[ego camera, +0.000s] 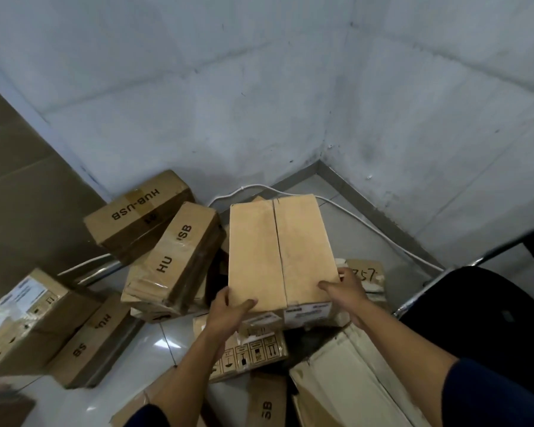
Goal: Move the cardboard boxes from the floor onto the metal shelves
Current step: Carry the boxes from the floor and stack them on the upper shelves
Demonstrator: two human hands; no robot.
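Note:
A plain tan cardboard box [281,251] with a centre seam is held up above the pile, its near end toward me. My left hand [228,312] grips its near left corner, thumb on top. My right hand [346,288] grips the near right edge, thumb on the top face. Below and around it several more cardboard boxes lie on the floor, among them two marked HUB-USB [139,214] [176,257] leaning on each other at the left. No metal shelf is plainly in view.
A white cable [367,223] runs along the floor by the wall corner. More boxes [37,315] sit at the left on the glossy tile floor. A black chair with a chrome frame [463,300] stands at the right. Flattened pale cardboard [346,374] lies near my right arm.

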